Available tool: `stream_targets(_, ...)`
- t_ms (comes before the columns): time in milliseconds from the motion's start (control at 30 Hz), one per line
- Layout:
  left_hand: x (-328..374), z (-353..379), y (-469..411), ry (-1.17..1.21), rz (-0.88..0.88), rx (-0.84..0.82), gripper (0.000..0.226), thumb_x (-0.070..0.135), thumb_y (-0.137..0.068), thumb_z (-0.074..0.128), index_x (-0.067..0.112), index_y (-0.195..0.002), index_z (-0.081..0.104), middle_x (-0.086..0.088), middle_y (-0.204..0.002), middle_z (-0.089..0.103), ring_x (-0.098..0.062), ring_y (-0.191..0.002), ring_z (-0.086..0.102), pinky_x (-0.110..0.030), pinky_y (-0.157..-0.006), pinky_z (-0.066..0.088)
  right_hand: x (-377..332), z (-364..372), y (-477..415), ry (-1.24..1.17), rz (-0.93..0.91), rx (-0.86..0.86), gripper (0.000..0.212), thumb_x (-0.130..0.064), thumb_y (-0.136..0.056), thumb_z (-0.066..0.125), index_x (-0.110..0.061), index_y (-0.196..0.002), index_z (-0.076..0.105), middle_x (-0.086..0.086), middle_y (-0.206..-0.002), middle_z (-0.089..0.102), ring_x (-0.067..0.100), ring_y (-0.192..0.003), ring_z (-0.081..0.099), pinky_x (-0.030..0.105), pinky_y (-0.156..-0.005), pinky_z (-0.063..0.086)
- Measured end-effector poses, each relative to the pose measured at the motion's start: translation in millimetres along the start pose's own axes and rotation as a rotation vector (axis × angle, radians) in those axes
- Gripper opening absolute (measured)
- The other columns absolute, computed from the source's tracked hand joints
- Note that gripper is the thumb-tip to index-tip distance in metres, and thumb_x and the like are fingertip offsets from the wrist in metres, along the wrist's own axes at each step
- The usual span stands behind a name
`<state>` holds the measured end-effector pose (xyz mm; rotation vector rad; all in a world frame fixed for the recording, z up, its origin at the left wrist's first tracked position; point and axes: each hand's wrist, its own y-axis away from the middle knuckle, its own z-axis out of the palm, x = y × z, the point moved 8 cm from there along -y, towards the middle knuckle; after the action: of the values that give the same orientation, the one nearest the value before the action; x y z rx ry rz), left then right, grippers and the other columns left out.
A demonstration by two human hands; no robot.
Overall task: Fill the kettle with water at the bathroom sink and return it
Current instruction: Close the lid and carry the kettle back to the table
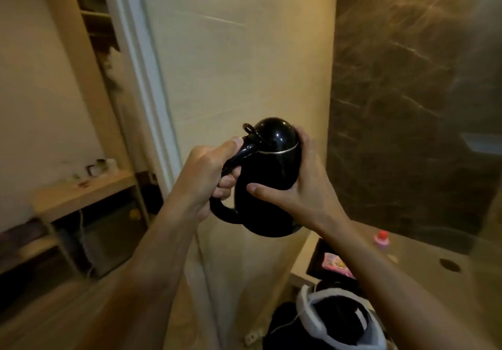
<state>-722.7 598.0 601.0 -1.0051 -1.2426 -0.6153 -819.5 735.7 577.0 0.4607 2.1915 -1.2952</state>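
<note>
A glossy black kettle [269, 176] with a domed lid and a thin silver band is held in the air in front of a cream wall. My left hand [214, 173] is wrapped around its curved handle, thumb resting on top near the lid lever. My right hand [301, 186] cups the kettle's body from the right side, fingers over the lid edge and thumb across the front. The lid looks closed. No sink is in view.
A white door frame [144, 83] runs down at left, with a wooden shelf unit [81, 192] carrying small cups. At lower right are a counter [423, 257] with a round hole, a pink bottle [381, 239], a pink item and a dark bin [339, 319].
</note>
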Motion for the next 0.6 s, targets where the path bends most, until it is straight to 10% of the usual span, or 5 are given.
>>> stream_targets(600,-68.0,-337.8,107.7,-0.183,-0.052,0.679,0.043,0.030,-0.099,0.049,0.009,-0.063,0.055,0.004,-0.043,0.046,-0.008,-0.034,0.034,-0.023,-0.036,0.022,-91.1,395.3,-23.5,-0.467,-0.204,-0.592,0.117,-0.052,-0.057,0.092,-0.034,-0.152,0.025,-0.011,-0.148,0.045,0.014,-0.141,0.044,0.035,-0.115,0.043)
